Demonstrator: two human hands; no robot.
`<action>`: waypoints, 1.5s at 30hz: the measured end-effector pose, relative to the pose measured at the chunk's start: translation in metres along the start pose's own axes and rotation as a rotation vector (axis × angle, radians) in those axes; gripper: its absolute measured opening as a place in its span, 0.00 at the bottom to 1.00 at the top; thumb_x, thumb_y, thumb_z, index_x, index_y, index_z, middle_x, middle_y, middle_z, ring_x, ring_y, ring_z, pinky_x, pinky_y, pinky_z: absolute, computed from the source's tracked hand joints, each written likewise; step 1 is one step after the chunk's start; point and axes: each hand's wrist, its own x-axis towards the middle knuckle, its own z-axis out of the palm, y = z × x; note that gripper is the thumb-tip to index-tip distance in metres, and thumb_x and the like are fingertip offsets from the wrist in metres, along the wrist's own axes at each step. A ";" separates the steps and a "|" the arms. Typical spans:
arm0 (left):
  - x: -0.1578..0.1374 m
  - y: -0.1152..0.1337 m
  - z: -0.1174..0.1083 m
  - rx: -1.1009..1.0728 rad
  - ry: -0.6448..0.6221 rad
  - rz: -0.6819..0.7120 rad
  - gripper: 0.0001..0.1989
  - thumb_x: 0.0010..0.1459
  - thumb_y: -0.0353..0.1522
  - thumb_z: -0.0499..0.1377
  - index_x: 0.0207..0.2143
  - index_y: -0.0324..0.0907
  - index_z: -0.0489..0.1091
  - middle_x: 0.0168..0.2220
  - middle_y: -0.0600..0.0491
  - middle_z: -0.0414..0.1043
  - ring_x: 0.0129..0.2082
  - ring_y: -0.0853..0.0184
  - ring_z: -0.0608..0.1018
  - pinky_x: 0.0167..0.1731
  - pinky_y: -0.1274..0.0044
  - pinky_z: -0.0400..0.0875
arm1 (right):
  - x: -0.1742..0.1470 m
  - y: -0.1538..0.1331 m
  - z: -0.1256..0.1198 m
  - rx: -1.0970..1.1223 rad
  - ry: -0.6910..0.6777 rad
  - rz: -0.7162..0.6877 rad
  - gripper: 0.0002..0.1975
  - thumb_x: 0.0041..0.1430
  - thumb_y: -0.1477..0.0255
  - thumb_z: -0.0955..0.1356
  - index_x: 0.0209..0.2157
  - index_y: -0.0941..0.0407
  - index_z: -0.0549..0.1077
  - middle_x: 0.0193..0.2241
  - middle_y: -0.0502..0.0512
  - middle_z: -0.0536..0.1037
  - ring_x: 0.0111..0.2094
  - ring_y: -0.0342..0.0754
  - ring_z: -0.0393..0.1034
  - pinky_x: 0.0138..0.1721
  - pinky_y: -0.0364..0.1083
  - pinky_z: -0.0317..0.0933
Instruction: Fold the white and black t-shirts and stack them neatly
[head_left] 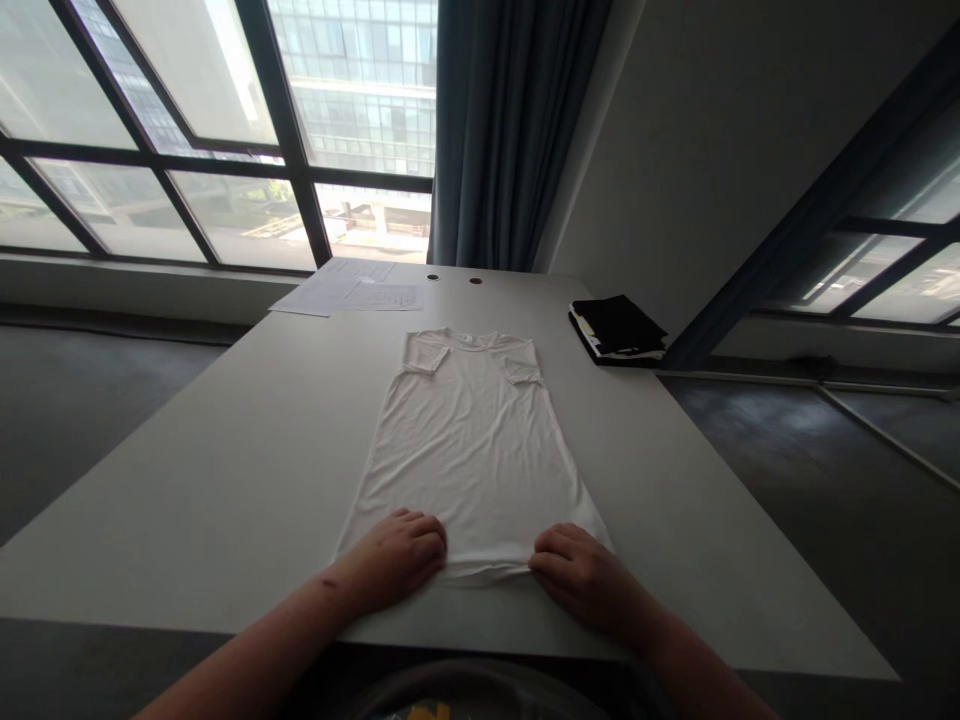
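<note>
A white T-shirt [472,440] lies spread on the white table [225,480], its collar toward the window and its hem toward me. Both short sleeves are folded in over the front, and light creases run across the cloth. My left hand [397,555] is closed at the left part of the hem, fingers curled down on the fabric. At the right part of the hem, my right hand [577,570] pinches the edge between thumb and fingers. Between my hands the hem is slightly rolled.
Printed paper sheets [345,288] lie at the far left of the table. A black folder [619,328] with papers rests near the right edge. Two round cable holes are at the far end. Behind stand a dark blue curtain [514,130] and windows [360,90].
</note>
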 end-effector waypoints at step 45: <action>0.034 0.020 -0.012 0.174 -0.253 0.119 0.12 0.61 0.43 0.66 0.36 0.44 0.73 0.37 0.52 0.78 0.37 0.60 0.80 0.35 0.72 0.72 | -0.023 0.011 -0.015 0.037 -0.163 0.112 0.14 0.74 0.70 0.62 0.34 0.56 0.73 0.34 0.57 0.75 0.36 0.49 0.67 0.41 0.49 0.60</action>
